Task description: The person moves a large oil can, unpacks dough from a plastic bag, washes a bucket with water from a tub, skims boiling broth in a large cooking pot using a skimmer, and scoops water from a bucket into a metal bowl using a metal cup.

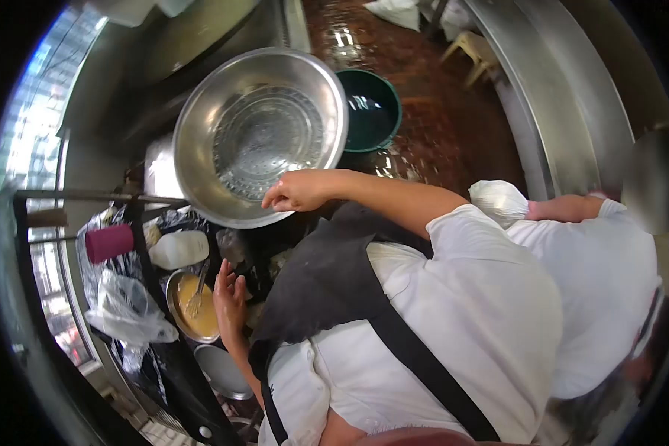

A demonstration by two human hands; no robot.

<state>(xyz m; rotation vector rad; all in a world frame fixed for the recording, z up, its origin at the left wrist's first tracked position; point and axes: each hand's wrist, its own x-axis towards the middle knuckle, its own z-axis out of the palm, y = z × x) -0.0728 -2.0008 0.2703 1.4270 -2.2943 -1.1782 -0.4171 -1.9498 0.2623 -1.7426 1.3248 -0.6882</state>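
A large steel basin (193,149) with a ringed, wet-looking bottom is in the upper middle of the head view. My right hand (299,191) is over its near rim, fingers loosely bent and nothing visible in them. Whether it touches the rim I cannot tell. Lower left, my left hand (230,293) is open with its fingers apart, beside a metal bowl (171,308) of yellowish liquid (193,316). A wire whisk (196,301) leans in that liquid. Below the bowl sits a round grey metal pan (223,370).
Behind the basin, a green tub (372,111) holds dark liquid on the wet reddish floor (453,126). Left are a magenta container (110,243), a white plastic jug (180,250) and a clear plastic bag (130,308). Another person (595,290) in white is close on the right.
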